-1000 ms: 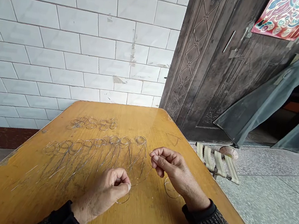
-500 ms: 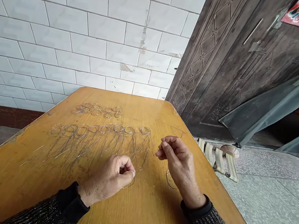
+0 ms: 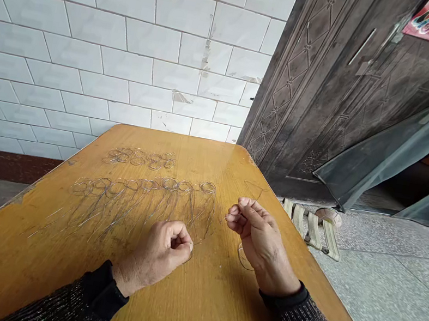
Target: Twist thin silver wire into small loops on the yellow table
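My left hand (image 3: 160, 248) is closed in a pinch low over the middle of the table, with a thin wire (image 3: 191, 257) curving out below its fingertips. To its right, my right hand (image 3: 260, 240) is raised, thumb and fingertips pressed together on a fine wire whose end sticks out to the left. The strand is too thin to follow fully between the hands. Beyond my left hand lies a row of looped wires (image 3: 170, 183) with long loose tails. Partly behind my right wrist rests a wire loop (image 3: 241, 258).
Farther back on the wooden table (image 3: 199, 152) is a second group of small wire coils (image 3: 138, 158). A bent thin wire (image 3: 256, 185) lies near the right edge. A white tiled wall (image 3: 153, 39) stands behind; a striped-strap item (image 3: 313, 227) sits on the floor at right.
My right hand has turned slightly, its thumb now higher across the fingers. The wire curve below my left fingertips looks smaller. My left hand has barely moved.
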{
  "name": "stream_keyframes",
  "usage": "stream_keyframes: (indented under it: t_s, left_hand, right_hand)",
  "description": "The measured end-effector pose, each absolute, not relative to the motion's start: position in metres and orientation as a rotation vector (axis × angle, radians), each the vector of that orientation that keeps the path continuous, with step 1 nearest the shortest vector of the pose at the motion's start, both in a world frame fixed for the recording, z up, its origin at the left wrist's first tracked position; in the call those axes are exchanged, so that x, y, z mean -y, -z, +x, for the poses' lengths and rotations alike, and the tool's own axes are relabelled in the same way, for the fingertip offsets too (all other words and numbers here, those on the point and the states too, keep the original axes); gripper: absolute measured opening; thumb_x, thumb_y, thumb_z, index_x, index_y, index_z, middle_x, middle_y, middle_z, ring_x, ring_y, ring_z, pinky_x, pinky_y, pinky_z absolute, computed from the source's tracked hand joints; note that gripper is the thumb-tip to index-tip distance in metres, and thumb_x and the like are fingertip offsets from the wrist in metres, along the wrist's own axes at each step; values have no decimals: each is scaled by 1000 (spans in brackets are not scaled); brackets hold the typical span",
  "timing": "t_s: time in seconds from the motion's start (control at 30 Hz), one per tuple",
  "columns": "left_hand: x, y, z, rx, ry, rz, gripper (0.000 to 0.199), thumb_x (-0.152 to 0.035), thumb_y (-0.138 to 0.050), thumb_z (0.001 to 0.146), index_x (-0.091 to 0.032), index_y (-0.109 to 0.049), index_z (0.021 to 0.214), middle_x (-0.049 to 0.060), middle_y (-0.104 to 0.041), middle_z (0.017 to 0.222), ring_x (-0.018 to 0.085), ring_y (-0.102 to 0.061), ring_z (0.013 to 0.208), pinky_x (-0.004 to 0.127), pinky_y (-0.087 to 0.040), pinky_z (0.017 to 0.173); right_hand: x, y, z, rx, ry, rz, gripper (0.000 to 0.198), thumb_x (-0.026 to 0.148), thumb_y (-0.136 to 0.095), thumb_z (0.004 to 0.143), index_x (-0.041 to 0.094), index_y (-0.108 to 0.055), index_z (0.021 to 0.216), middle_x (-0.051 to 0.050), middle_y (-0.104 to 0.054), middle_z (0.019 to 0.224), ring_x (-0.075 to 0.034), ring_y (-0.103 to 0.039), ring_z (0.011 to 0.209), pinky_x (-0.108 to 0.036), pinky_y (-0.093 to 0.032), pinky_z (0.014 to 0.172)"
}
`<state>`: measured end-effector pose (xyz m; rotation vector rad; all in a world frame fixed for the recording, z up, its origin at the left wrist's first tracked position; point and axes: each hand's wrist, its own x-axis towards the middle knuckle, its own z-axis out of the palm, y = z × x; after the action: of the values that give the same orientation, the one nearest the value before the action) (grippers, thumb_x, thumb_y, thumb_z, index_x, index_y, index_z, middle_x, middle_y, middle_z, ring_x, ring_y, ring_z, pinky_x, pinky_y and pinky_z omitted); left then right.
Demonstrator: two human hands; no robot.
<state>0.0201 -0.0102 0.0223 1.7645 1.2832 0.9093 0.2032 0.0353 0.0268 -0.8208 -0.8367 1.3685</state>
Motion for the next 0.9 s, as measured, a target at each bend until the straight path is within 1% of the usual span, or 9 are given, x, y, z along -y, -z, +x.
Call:
stream_keyframes:
  t_s: [0.17, 0.3, 0.43, 0.53, 0.77, 0.9]
  left_hand:
    - [10, -22, 20, -1285, -906, 1801, 11, -18, -45, 67, -17, -46, 56, -4, -43, 51, 8, -37, 47, 21, -28, 45]
    - [10, -21, 20, -1289, -921, 1809, 11, -18, -44, 68, -17, -46, 57, -4, -44, 51, 8, -37, 47, 20, -29, 45]
    - [10, -19, 19, -1341, -984, 1842, 12, -17, -45, 67, -18, -45, 55, -5, -41, 50, 8, -37, 47, 20, -29, 45]
    - [10, -17, 19, -1384, -1037, 1899, 12, -17, -45, 67, -18, -44, 54, -5, -40, 50, 8, -37, 47, 20, -28, 45]
    - [9, -11, 18, -1405, -1067, 2009, 13, -15, -43, 66, -18, -41, 54, -5, -38, 48, 8, -35, 45, 20, -27, 45]
    - [8, -10, 18, -1417, -1054, 2036, 12, -14, -43, 66, -18, -42, 55, -5, -39, 49, 8, -36, 46, 20, -27, 45]
  right_hand:
    - [-37, -24, 202, 830, -1356, -805, 25, 33, -74, 61, 17, -55, 66, 3, -61, 59, -8, -57, 50, -17, -46, 49]
    - [-38, -23, 202, 853, -1345, -821, 26, 33, -73, 60, 18, -54, 69, 3, -61, 59, -9, -58, 50, -17, -45, 46]
    - [-37, -27, 205, 994, -1270, -862, 26, 36, -70, 65, 19, -52, 73, 3, -61, 64, -10, -59, 52, -18, -45, 47]
    - [-36, -32, 209, 1094, -1200, -899, 27, 37, -70, 65, 18, -52, 73, 2, -61, 67, -9, -59, 55, -17, -43, 47]
    - [-37, -34, 212, 1171, -1181, -893, 27, 36, -72, 63, 17, -53, 69, 3, -59, 57, -8, -56, 47, -17, -39, 43]
    - [-39, -31, 211, 1081, -1219, -865, 26, 33, -74, 62, 17, -55, 66, 2, -61, 57, -8, -57, 48, -17, -42, 45]
